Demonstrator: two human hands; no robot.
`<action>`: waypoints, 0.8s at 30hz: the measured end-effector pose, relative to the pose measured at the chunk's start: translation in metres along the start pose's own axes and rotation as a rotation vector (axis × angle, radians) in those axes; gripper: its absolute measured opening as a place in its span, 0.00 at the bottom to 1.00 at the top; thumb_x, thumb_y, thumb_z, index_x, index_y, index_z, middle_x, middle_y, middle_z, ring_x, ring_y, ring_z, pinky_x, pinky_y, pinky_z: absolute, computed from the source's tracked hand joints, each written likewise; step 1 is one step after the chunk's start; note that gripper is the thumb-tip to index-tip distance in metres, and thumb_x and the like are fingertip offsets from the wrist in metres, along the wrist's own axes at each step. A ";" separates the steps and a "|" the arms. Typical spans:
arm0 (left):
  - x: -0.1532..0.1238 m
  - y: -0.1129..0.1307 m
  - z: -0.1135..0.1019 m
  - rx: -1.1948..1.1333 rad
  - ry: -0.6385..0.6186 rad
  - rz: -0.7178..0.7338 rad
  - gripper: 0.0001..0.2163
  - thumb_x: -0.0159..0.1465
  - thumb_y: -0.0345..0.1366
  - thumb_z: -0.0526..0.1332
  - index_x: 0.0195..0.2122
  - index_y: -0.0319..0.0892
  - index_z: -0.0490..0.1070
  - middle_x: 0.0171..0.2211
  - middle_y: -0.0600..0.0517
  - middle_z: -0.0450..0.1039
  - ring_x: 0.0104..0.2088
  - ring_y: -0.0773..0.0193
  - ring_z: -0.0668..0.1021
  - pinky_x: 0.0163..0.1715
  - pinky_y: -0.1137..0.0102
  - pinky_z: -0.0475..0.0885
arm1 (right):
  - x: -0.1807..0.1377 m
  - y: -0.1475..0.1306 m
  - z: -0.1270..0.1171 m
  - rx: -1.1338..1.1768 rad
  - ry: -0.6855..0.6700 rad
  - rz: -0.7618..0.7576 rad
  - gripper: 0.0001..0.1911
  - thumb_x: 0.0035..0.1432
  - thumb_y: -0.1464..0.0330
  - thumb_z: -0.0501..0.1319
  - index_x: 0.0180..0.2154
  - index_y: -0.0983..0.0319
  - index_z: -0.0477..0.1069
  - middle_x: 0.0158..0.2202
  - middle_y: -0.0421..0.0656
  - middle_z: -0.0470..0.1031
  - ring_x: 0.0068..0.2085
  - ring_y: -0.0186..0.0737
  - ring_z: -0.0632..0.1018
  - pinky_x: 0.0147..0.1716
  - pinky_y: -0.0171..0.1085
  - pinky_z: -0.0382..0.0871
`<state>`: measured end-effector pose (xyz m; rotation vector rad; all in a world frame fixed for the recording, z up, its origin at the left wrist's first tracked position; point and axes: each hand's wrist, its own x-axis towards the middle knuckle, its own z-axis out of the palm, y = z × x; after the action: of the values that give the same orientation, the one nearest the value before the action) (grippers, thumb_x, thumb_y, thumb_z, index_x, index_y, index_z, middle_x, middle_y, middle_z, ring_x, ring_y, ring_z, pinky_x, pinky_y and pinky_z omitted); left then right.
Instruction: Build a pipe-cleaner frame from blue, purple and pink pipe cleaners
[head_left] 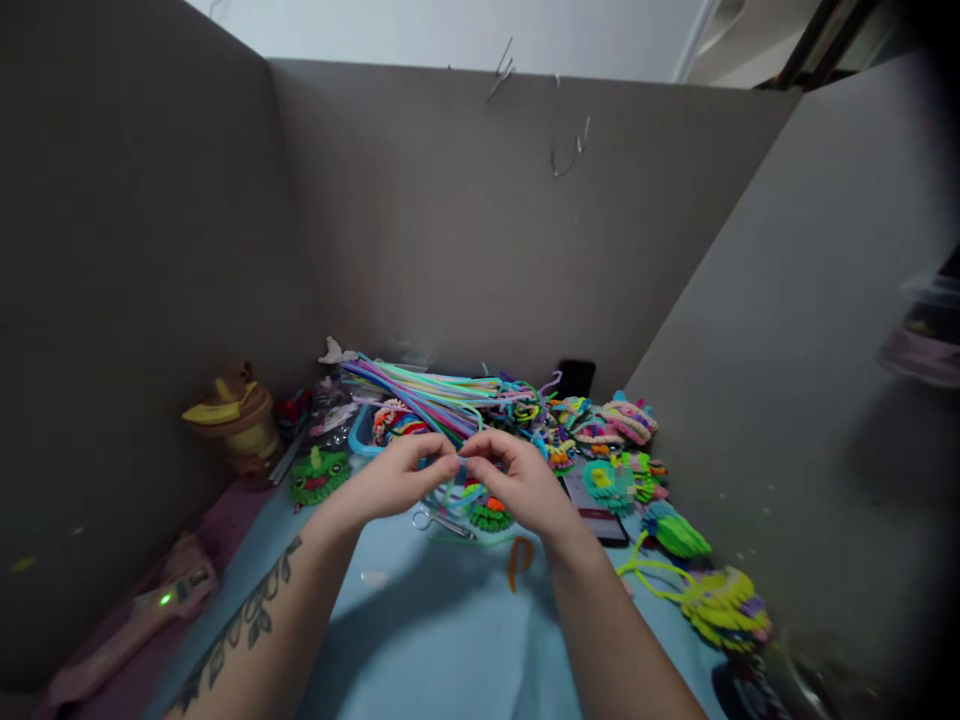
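My left hand [411, 472] and my right hand [517, 478] meet in front of me above the blue table cover, thumbs and fingertips pinched close together. Between them they pinch a pale blue-green pipe cleaner [450, 492], partly hidden by the fingers. Below the hands lie a pair of scissors [444, 524] and a green-and-orange fuzzy piece [491, 514]. A bent orange pipe cleaner [520, 562] rests near my right wrist.
Behind the hands lies a bundle of coloured pipe cleaners [420, 385] over a blue basket [360, 436]. Finished fuzzy pieces [724, 608] line the right, beside a phone [598, 515]. At left are a green fuzzy piece [319, 477], a brown-yellow pot [244, 425] and a pink tool [139, 625]. Grey partitions [487, 220] enclose the table.
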<state>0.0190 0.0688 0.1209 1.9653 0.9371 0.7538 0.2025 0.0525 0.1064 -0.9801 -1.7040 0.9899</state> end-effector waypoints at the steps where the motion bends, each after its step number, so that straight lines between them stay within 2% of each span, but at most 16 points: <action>1: 0.000 0.001 0.001 0.023 -0.011 -0.010 0.13 0.62 0.43 0.56 0.27 0.39 0.68 0.24 0.55 0.64 0.27 0.68 0.66 0.27 0.74 0.60 | 0.001 0.000 0.001 -0.010 0.004 0.007 0.05 0.53 0.67 0.60 0.32 0.61 0.72 0.27 0.39 0.71 0.29 0.34 0.70 0.30 0.33 0.64; 6: 0.002 -0.003 0.003 -0.115 0.091 -0.005 0.14 0.62 0.44 0.55 0.25 0.39 0.65 0.23 0.56 0.60 0.25 0.69 0.63 0.26 0.74 0.58 | 0.004 0.005 0.000 0.058 0.009 0.104 0.11 0.53 0.61 0.60 0.27 0.63 0.70 0.23 0.37 0.67 0.25 0.32 0.66 0.25 0.32 0.59; 11: 0.003 -0.006 0.002 -0.314 0.129 -0.047 0.14 0.59 0.44 0.58 0.25 0.39 0.65 0.22 0.56 0.61 0.25 0.69 0.64 0.26 0.74 0.58 | 0.004 0.008 -0.002 0.097 -0.034 0.135 0.15 0.53 0.58 0.60 0.24 0.62 0.64 0.21 0.35 0.60 0.23 0.29 0.60 0.23 0.31 0.53; 18: 0.001 -0.004 -0.002 -0.396 0.140 -0.069 0.13 0.58 0.44 0.60 0.24 0.39 0.67 0.23 0.55 0.65 0.26 0.68 0.66 0.28 0.73 0.61 | 0.004 0.010 -0.004 0.125 -0.023 0.128 0.16 0.55 0.56 0.59 0.28 0.63 0.71 0.25 0.38 0.68 0.27 0.32 0.66 0.27 0.32 0.58; 21: 0.003 -0.009 -0.001 -0.486 0.151 -0.079 0.14 0.58 0.44 0.60 0.22 0.39 0.66 0.22 0.56 0.64 0.25 0.70 0.66 0.27 0.74 0.61 | 0.006 0.015 -0.004 0.167 0.071 0.110 0.18 0.57 0.54 0.57 0.34 0.62 0.74 0.29 0.41 0.72 0.31 0.36 0.69 0.33 0.34 0.61; 24: 0.006 -0.015 0.000 -0.646 0.154 -0.125 0.15 0.58 0.45 0.61 0.22 0.39 0.65 0.21 0.56 0.64 0.23 0.71 0.66 0.26 0.75 0.61 | 0.007 0.017 -0.004 0.276 0.157 0.120 0.17 0.54 0.54 0.59 0.36 0.61 0.74 0.30 0.41 0.74 0.33 0.37 0.72 0.35 0.36 0.64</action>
<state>0.0168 0.0797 0.1089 1.2900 0.7685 0.9972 0.2076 0.0661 0.0945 -0.9579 -1.3509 1.1597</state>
